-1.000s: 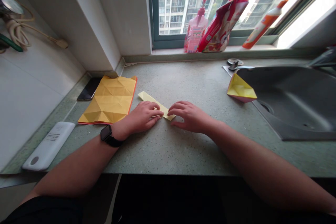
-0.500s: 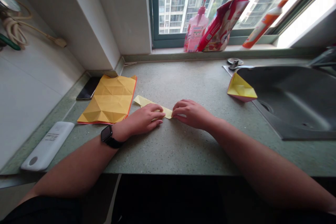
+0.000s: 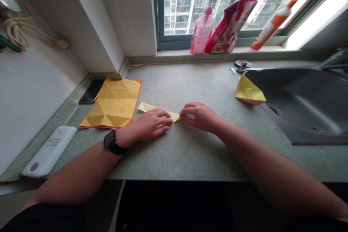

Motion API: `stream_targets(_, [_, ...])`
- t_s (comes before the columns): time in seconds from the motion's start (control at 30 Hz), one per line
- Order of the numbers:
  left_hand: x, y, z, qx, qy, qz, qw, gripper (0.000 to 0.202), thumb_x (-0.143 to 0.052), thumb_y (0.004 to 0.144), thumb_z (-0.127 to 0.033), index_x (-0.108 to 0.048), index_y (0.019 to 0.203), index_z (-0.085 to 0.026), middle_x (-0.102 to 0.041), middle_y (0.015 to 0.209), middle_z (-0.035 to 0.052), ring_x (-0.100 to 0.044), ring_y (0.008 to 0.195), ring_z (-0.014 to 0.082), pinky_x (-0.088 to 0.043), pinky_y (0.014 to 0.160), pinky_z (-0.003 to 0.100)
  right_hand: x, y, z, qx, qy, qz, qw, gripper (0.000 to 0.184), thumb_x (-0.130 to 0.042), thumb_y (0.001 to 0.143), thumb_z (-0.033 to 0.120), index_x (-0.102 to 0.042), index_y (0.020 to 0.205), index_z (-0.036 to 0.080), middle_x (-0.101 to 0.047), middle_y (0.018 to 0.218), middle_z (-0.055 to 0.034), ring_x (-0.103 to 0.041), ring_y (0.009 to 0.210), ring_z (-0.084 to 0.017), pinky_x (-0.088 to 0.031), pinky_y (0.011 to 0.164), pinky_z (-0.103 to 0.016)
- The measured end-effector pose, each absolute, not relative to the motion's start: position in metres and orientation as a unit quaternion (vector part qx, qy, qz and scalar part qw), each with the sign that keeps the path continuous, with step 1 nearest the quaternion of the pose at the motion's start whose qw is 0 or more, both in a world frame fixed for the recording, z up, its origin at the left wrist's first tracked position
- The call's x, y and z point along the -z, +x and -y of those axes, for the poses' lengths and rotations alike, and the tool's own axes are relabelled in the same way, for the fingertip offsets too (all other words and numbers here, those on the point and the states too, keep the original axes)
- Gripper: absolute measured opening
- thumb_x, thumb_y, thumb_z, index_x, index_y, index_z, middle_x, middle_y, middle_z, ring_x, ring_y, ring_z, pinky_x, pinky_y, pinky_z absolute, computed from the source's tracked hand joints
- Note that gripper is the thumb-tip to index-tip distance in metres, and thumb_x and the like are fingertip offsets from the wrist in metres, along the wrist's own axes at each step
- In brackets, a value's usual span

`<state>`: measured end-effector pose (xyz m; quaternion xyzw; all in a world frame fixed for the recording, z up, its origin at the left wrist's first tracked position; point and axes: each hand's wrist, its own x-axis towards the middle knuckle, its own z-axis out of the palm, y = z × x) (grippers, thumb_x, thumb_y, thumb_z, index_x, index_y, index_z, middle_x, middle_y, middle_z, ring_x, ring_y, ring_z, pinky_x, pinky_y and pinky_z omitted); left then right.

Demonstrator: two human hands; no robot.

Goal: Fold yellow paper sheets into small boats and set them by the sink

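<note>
A narrow strip of folded yellow paper (image 3: 149, 107) lies on the speckled green countertop (image 3: 174, 156), its left end sticking out past my left hand (image 3: 149, 125). That hand rests over the strip's middle, with the fingers curled across it and a black watch (image 3: 110, 139) on the wrist. My right hand (image 3: 199, 116) grips the strip's right end between fingertips and thumb. Part of the strip is hidden under both hands.
A creased orange-yellow paper sheet (image 3: 111, 103) lies left, beside a dark phone (image 3: 89, 92) and a white device (image 3: 49, 152). A yellow paper boat (image 3: 250, 92) sits at the steel sink's (image 3: 299, 101) edge. Bottles and a red bag stand along the window sill.
The strip has swung from a diagonal to a flatter line across the counter. My right hand has moved to its right end and now grips it, closer to my left hand.
</note>
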<state>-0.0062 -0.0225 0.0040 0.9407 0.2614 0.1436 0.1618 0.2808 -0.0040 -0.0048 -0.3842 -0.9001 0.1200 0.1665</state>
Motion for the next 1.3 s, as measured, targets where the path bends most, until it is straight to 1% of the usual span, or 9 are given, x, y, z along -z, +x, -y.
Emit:
stream_targets(0.1, [-0.004,-0.005,0.023,-0.14,0.942,-0.262,0.154,0.028,-0.062,0.11,-0.032,-0.077,0.132,-0.023,-0.073,0.135,0.0116,-0.066,0.126,0.0278,-0.053,0.114,0.047,0.008,0.279,0.002,-0.125,-0.399,0.892,0.174,0.017,-0.066,0.102,0.025,-0.081,0.095,0.027,-0.078,0.094,-0.0036,-0.07,0.088,-0.021,-0.05,0.082,-0.035])
stream_targets(0.27, [-0.003,-0.003,0.024,-0.131,0.947,-0.259,0.137,0.029,-0.063,0.11,-0.033,-0.074,0.134,-0.022,-0.073,0.139,0.0113,-0.065,0.13,0.0287,-0.05,0.118,0.048,0.014,0.276,0.0,-0.125,-0.419,0.879,0.19,0.014,-0.067,0.1,0.024,-0.08,0.095,0.026,-0.078,0.097,-0.0048,-0.071,0.092,-0.022,-0.052,0.086,-0.036])
stream_targets(0.47, [-0.002,-0.002,0.024,-0.134,0.943,-0.265,0.149,0.039,-0.062,0.11,-0.036,-0.067,0.147,-0.023,-0.071,0.144,0.0115,-0.063,0.134,0.0286,-0.048,0.121,0.05,0.016,0.275,0.0,-0.118,-0.435,0.873,0.188,0.01,-0.069,0.096,0.021,-0.077,0.093,0.026,-0.077,0.095,-0.0045,-0.07,0.092,-0.023,-0.053,0.088,-0.037])
stream_targets(0.67, [0.0,-0.003,0.026,-0.121,0.945,-0.269,0.138,0.035,-0.064,0.11,-0.037,-0.073,0.142,-0.027,-0.069,0.144,0.0121,-0.061,0.136,0.0303,-0.048,0.121,0.052,0.021,0.276,0.0,-0.119,-0.451,0.865,0.185,0.009,-0.073,0.096,0.025,-0.078,0.102,0.028,-0.077,0.106,-0.006,-0.071,0.101,-0.026,-0.056,0.095,-0.043])
stream_targets(0.8, [0.002,-0.003,0.025,-0.123,0.947,-0.264,0.134,0.036,-0.065,0.109,-0.037,-0.072,0.143,-0.028,-0.069,0.143,0.0113,-0.061,0.135,0.0298,-0.048,0.121,0.052,0.026,0.272,0.002,-0.115,-0.458,0.857,0.207,0.021,-0.081,0.093,0.034,-0.079,0.114,0.031,-0.074,0.121,-0.0076,-0.069,0.112,-0.029,-0.056,0.104,-0.049])
stream_targets(0.97, [0.004,-0.003,0.024,-0.122,0.949,-0.26,0.131,0.036,-0.067,0.108,-0.036,-0.072,0.143,-0.028,-0.069,0.145,0.0108,-0.061,0.136,0.0301,-0.048,0.122,0.052,0.034,0.267,0.003,-0.137,-0.467,0.843,0.229,0.039,-0.085,0.09,0.037,-0.075,0.128,0.032,-0.067,0.139,-0.0112,-0.063,0.132,-0.034,-0.052,0.117,-0.057])
stream_targets(1.1, [0.002,-0.003,0.024,-0.123,0.947,-0.262,0.138,0.036,-0.067,0.108,-0.036,-0.072,0.142,-0.027,-0.069,0.143,0.0114,-0.061,0.136,0.0301,-0.049,0.121,0.052,0.041,0.27,0.0,-0.152,-0.469,0.843,0.215,0.048,-0.082,0.093,0.041,-0.069,0.139,0.033,-0.061,0.151,-0.0134,-0.056,0.146,-0.037,-0.043,0.126,-0.066])
stream_targets(1.2, [0.001,-0.003,0.025,-0.12,0.946,-0.266,0.144,0.035,-0.066,0.109,-0.036,-0.073,0.142,-0.028,-0.069,0.142,0.0114,-0.061,0.135,0.0299,-0.049,0.121,0.052,0.046,0.276,-0.005,-0.149,-0.483,0.839,0.2,0.053,-0.082,0.093,0.046,-0.066,0.143,0.034,-0.056,0.159,-0.0138,-0.046,0.155,-0.041,-0.034,0.129,-0.073])
stream_targets(1.3, [-0.001,-0.003,0.026,-0.116,0.944,-0.271,0.145,0.034,-0.066,0.108,-0.036,-0.075,0.14,-0.028,-0.069,0.142,0.0118,-0.061,0.134,0.03,-0.049,0.121,0.051,0.05,0.286,-0.01,-0.145,-0.501,0.831,0.192,0.059,-0.083,0.092,0.05,-0.065,0.146,0.035,-0.051,0.165,-0.0136,-0.039,0.16,-0.044,-0.031,0.129,-0.076])
